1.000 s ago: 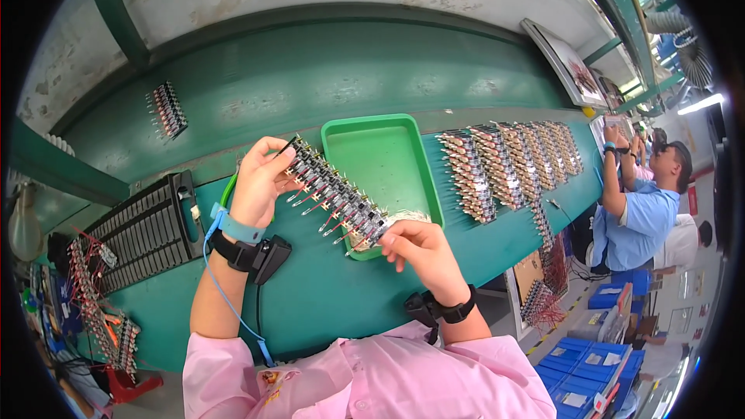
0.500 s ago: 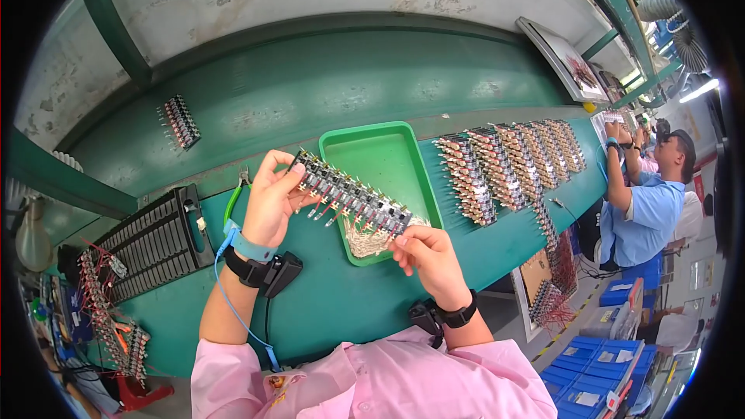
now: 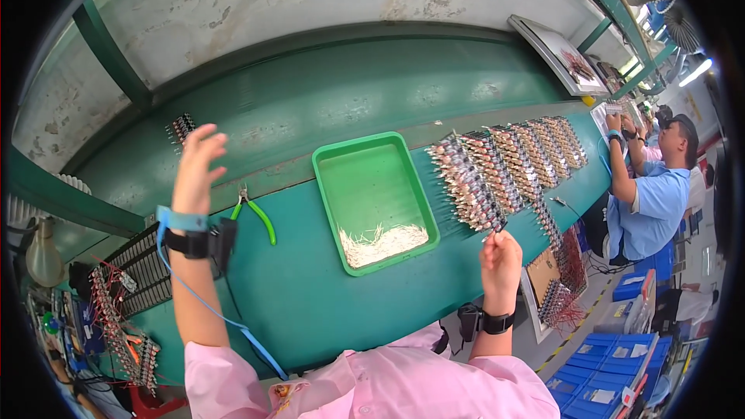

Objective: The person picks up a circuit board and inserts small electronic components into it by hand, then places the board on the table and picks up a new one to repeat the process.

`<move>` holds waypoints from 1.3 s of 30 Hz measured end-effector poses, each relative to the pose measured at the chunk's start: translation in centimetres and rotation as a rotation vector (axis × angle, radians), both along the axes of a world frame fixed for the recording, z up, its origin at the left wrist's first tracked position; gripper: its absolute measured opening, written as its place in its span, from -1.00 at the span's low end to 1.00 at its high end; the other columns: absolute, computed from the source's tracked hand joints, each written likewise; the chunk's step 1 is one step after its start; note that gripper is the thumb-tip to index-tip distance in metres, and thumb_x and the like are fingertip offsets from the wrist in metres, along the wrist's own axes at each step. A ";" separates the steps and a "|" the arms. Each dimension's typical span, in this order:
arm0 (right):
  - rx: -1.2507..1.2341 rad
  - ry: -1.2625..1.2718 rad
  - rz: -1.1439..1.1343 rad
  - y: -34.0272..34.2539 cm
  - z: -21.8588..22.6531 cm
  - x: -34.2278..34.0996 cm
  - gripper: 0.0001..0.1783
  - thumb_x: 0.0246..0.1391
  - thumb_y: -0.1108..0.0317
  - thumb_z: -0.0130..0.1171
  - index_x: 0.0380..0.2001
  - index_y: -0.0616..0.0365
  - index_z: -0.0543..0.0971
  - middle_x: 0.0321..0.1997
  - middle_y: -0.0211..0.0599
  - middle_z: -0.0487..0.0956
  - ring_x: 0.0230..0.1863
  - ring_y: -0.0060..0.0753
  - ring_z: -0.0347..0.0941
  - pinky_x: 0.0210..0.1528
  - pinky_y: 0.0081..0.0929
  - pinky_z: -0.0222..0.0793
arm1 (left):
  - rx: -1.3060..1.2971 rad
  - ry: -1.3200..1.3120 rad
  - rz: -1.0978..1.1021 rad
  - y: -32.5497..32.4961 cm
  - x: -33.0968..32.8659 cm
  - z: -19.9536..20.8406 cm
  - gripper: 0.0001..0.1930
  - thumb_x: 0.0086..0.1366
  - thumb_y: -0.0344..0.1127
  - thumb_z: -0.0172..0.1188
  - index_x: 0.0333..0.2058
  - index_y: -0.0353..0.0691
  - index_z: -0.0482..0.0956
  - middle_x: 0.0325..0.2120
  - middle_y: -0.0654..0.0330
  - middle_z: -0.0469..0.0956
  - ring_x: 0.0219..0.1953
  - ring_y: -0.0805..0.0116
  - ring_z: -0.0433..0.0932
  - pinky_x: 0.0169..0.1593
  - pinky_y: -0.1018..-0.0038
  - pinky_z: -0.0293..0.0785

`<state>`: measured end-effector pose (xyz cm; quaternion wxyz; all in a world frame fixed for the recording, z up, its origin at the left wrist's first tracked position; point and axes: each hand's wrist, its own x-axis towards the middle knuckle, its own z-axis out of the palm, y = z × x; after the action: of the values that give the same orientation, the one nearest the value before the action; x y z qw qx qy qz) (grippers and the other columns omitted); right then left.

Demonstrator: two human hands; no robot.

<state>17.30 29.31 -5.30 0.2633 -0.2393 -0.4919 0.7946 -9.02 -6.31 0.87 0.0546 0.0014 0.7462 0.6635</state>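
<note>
My left hand (image 3: 199, 174) is raised at the left, fingers apart and holding nothing. It is just in front of a small circuit-board strip (image 3: 181, 126) on the back ledge. My right hand (image 3: 501, 260) has its fingertips pinched at the near end of a circuit-board strip (image 3: 468, 186), the leftmost in a slanted row of strips (image 3: 531, 163) with many small parts. Between my hands stands a green tray (image 3: 317, 174) with thin white pieces (image 3: 384, 244) heaped at its near end. Green-handled cutters (image 3: 262, 219) lie left of the tray.
A black slotted rack (image 3: 143, 268) and boards with red wires (image 3: 116, 326) occupy the left. More wired boards (image 3: 555, 302) lie at the right, near blue bins (image 3: 597, 365). A co-worker in a blue shirt (image 3: 644, 209) works at the far right. A cord runs from my left wristband.
The circuit-board strip held in both hands now lies at the left of the row. My left hand has let go and moved left and up; my right hand has moved right.
</note>
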 end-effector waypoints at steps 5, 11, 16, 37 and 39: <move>-0.049 -0.011 -0.108 2.5 -1.2 1.1 -0.86 0.02 0.38 -0.07 -0.57 0.15 0.37 -0.62 -0.44 0.37 -0.73 -0.70 0.12 -0.72 -0.78 -0.01 | -0.105 -0.039 0.188 -4.2 -7.2 -2.2 -0.40 -0.05 -0.09 0.19 -0.03 -0.14 0.23 -0.24 0.24 0.38 -0.17 0.37 0.33 -0.10 0.41 0.20; -0.041 0.034 -0.276 5.5 -1.2 0.6 -0.86 0.02 0.38 -0.06 -0.57 0.15 0.38 -0.63 -0.47 0.37 -0.71 -0.71 0.14 -0.72 -0.78 0.00 | -0.479 0.051 0.275 -11.3 -14.8 -10.7 -0.27 -0.07 -0.05 0.16 0.05 -0.18 0.08 -0.18 0.08 0.40 -0.11 0.16 0.36 -0.01 0.27 0.17; -0.014 0.045 -0.467 11.1 -2.0 1.0 -0.87 0.01 0.39 -0.05 -0.57 0.15 0.39 -0.65 -0.49 0.37 -0.69 -0.72 0.17 -0.71 -0.77 0.02 | -1.065 -0.056 0.285 -4.7 -12.7 -9.3 -0.29 -0.07 -0.02 0.10 0.08 -0.04 0.09 -0.14 -0.13 0.38 -0.04 0.04 0.31 0.04 0.23 0.15; -0.095 -0.024 -0.347 23.4 -2.5 -1.1 -0.88 0.02 0.40 -0.08 -0.56 0.12 0.39 -0.66 -0.52 0.36 -0.69 -0.68 0.17 -0.72 -0.75 0.07 | -0.966 0.002 0.208 -5.6 -14.2 -9.8 -0.81 -0.05 -0.12 0.11 -0.45 0.02 0.59 -0.38 0.25 0.54 -0.09 0.22 0.35 -0.03 0.31 0.19; -0.086 -0.068 -0.315 23.8 -2.7 -1.1 -0.87 0.02 0.40 -0.09 -0.57 0.11 0.38 -0.66 -0.52 0.35 -0.69 -0.68 0.17 -0.71 -0.75 0.08 | -1.025 0.008 0.229 -5.0 -13.7 -9.1 -0.82 -0.05 -0.12 0.11 -0.47 0.01 0.58 -0.40 0.25 0.54 -0.10 0.22 0.34 -0.03 0.31 0.19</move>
<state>16.17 53.10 -7.97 0.3572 -0.3513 -0.4226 0.7552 -22.69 -11.34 -8.26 -0.0271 -0.1045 0.9707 0.2149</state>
